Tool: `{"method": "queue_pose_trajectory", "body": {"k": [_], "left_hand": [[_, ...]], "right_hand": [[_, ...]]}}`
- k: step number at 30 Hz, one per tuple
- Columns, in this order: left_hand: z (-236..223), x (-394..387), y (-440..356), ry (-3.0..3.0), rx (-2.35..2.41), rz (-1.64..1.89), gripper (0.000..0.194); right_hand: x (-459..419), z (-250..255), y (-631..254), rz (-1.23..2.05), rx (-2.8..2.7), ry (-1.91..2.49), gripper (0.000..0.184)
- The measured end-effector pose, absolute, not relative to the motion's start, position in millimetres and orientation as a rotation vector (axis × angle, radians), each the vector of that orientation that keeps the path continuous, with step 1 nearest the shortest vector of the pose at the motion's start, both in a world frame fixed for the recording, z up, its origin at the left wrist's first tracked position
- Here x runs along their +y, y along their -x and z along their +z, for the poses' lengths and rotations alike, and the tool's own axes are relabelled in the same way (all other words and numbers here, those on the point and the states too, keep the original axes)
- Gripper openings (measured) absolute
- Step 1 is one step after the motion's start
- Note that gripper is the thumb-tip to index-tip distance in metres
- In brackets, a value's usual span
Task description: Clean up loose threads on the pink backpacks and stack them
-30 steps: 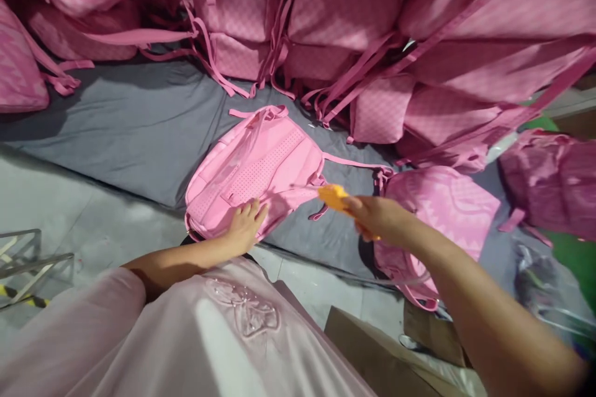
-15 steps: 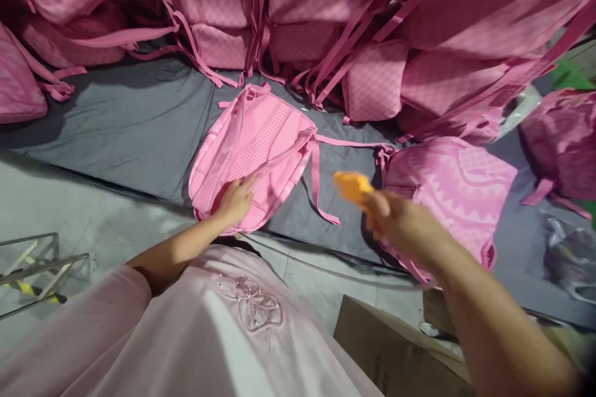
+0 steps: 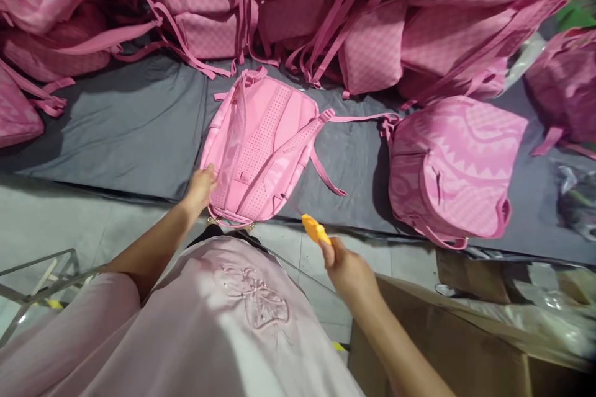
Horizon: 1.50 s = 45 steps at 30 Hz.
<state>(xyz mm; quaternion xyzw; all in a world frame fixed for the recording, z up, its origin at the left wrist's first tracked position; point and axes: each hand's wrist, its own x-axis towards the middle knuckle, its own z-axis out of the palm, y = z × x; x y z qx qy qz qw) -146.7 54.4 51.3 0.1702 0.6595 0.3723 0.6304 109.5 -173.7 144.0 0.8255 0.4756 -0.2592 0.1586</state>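
Observation:
A pink backpack (image 3: 272, 130) lies back-side up on the grey cloth, with its padded straps and dotted mesh panel showing. My left hand (image 3: 201, 187) grips its lower left side, fingers curled at the edge. In my right hand (image 3: 342, 260) is a yellow-orange-handled tool (image 3: 315, 229), closed in my fingers; its exact kind is unclear. A thin shaft seems to run from the handle towards the backpack's lower right edge. I cannot tell whether the tip touches the fabric.
More pink backpacks (image 3: 307, 18) are piled along the back. Another patterned backpack (image 3: 459, 167) stands on the grey cloth (image 3: 135, 136) to the right. Below it are cardboard boxes (image 3: 433, 329) and clear plastic. A metal frame (image 3: 41, 282) stands on the floor at lower left.
My left hand has gone from the backpack's middle to its left side. My right hand has brought the yellow-orange tool down and left, towards the backpack's lower right edge.

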Motion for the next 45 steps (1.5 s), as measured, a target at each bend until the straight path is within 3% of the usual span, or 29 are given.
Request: {"method": "queue_pose_trajectory", "body": {"k": [4, 14, 23, 30, 36, 45], "left_hand": [[39, 70, 158, -0.092, 1.363, 0.649, 0.018], [19, 66, 157, -0.097, 0.785, 0.454, 0.032], [-2, 78, 173, -0.037, 0.626, 0.36, 0.046], [-1, 80, 167, -0.06, 0.662, 0.29, 0.063], [8, 76, 166, -0.041, 0.704, 0.413, 0.069], [3, 81, 160, 0.033, 0.735, 0.415, 0.057]], "right_hand": [[-186, 114, -61, -0.77, 1.282, -2.359, 0.028], [-139, 57, -1, -0.73, 1.431, -2.455, 0.03], [-158, 41, -6, -0.511, 1.149, -2.607, 0.032], [-113, 0, -14, -0.553, 1.197, -2.736, 0.032], [-104, -4, -17, -0.617, 1.189, -2.696, 0.034], [-108, 12, -25, -0.623, 1.158, -2.687, 0.033]]}}
